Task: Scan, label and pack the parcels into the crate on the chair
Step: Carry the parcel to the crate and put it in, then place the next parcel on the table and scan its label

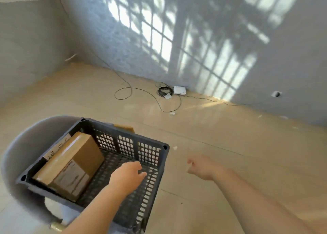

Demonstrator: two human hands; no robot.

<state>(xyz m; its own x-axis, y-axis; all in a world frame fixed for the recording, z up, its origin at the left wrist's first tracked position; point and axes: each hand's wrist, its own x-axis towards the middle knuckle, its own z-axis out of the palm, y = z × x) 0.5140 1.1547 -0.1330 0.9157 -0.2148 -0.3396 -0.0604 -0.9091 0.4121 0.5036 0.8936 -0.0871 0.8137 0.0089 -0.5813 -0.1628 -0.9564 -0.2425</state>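
From my end the packing looks partly done: one cardboard parcel (74, 163) lies in the left half of the dark grey perforated crate (123, 145), which sits on the grey chair (26, 145). It carries a white label (72, 179) on its near end. A flatter pale item (56, 149) is wedged between it and the crate's left wall; I cannot tell what that is. The crate's right half shows only bare mesh, and I see no other parcels or scanner, so I cannot judge how many are left. My left hand (127, 175) reaches in over the middle of the crate, palm down, fingers loosely extended and holding nothing, close beside the parcel but not on it. My right hand (201, 168) hangs out over the floor to the right of the crate, blurred, fingers loosely curled, gripping nothing.
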